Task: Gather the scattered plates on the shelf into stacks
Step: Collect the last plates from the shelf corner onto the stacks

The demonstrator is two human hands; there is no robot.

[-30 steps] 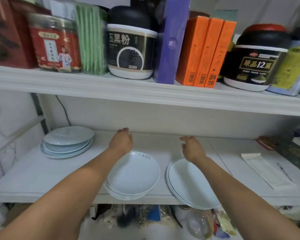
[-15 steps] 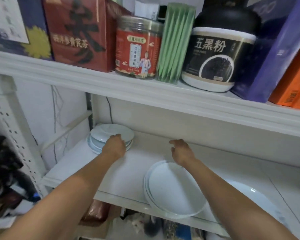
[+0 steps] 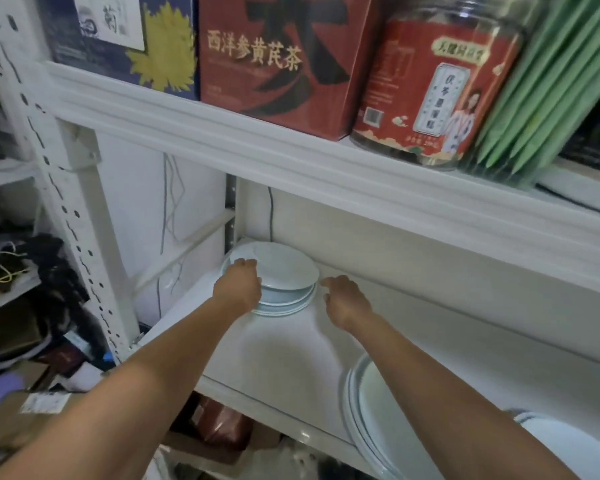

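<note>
Plate stack [image 3: 284,271] — left hand [image 3: 238,287] curled over its left rim, right hand [image 3: 347,301] (loose, empty) just right of it

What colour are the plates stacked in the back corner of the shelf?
The stacked plates are plain pale bluish white; the head view shows them best.

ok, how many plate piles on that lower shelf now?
3. Corner pile at the back left, left hand on it; front pile at the shelf edge, partly behind the right forearm; cropped pile at bottom right. More may sit out of frame.
</note>
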